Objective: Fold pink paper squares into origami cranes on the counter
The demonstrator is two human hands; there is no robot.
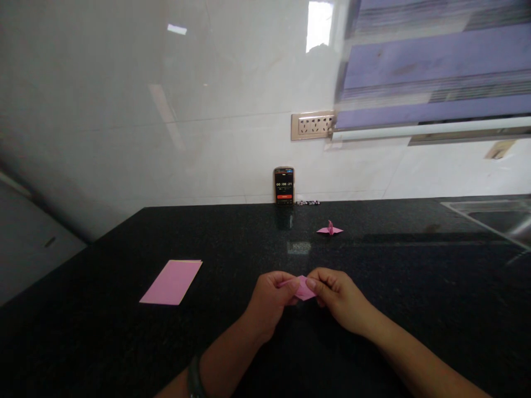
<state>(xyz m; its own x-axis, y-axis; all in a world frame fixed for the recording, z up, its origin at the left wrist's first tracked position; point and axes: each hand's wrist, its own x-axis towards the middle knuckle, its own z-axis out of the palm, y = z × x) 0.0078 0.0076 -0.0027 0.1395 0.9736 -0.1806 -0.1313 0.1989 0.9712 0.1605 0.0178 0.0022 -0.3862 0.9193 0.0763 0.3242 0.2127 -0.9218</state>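
Note:
A small piece of folded pink paper [305, 289] is held between my two hands, a little above the dark countertop. My left hand [274, 296] pinches its left side between thumb and fingers. On the right side my right hand [338, 296] grips it, thumb on top and fingers behind. The thumbs cover parts of the paper, so its full shape is hidden. Beyond my hands, towards the wall, stands a finished-looking pink paper crane [330, 229] with its wings spread.
Pink paper sheets [172, 282] lie stacked on the black countertop [224, 243] at left. A phone [284, 186] showing a timer leans on the tiled wall, with a beaded strap [307, 203] beside it. A sink edge [485, 224] is at far right, below a purple blind [431, 66].

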